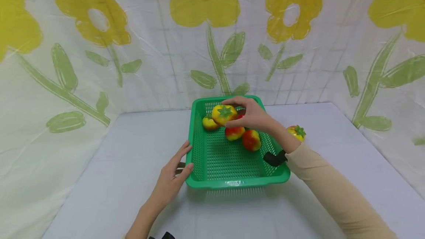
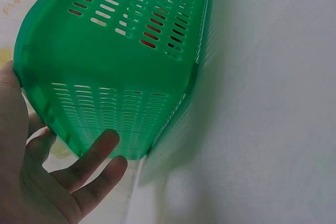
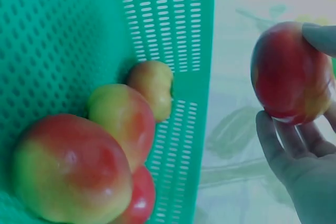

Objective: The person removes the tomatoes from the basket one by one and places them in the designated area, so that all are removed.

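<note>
My right hand (image 1: pixel 250 115) grips a yellow-and-red tomato (image 1: pixel 224 114) with a green leafy top, above the far part of a green plastic basket (image 1: pixel 237 184). In the right wrist view, the thumb and fingers lie on opposite sides of this tomato (image 3: pixel 291 74), which hangs clear of the others. Beneath it in the basket are several similar fruits, among them a red-and-yellow one (image 1: pixel 251 140) and a yellow one (image 1: pixel 210 123) at the far left. At the basket's left rim rests my left hand (image 1: pixel 170 180), fingers mostly straight. Two fingers (image 2: pixel 102 179) extend beside the perforated wall.
Another leafy-topped yellow tomato (image 1: pixel 296 132) lies on the white table (image 1: pixel 132 150) just right of the basket, partly behind my right forearm. A white curtain (image 1: pixel 149 65) with yellow flowers hangs behind and along both sides of the table.
</note>
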The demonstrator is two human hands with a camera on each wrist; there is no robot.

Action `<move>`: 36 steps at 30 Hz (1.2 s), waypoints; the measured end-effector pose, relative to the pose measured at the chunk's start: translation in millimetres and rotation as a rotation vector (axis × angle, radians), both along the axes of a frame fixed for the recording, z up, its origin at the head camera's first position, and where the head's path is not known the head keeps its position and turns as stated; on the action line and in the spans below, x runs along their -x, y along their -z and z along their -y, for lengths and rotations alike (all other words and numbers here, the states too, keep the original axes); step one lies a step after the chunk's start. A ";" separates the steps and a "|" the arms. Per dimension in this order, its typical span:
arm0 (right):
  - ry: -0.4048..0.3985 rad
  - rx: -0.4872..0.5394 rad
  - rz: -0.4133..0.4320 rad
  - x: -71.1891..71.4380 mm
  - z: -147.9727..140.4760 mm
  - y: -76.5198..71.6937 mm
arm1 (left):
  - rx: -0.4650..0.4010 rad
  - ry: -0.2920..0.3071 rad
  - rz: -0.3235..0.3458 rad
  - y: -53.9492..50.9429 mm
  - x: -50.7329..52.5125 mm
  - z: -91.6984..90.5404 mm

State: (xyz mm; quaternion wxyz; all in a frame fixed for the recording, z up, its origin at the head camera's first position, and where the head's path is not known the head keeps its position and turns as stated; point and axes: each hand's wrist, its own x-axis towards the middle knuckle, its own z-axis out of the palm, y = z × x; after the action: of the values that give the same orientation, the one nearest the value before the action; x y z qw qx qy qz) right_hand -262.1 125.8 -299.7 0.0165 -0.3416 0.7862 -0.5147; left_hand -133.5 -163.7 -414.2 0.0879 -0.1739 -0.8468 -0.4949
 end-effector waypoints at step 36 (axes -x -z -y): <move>0.028 0.029 -0.157 -47.9 -94.4 16.1 | 0.002 0.002 -0.020 2.8 0.3 0.8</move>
State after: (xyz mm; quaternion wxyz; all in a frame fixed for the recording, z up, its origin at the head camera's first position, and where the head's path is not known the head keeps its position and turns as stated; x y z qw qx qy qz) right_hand -214.2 220.3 -315.8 -0.0573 -0.3700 0.7822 -0.4979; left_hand -133.8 -164.6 -417.0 0.0960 -0.1798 -0.8463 -0.4922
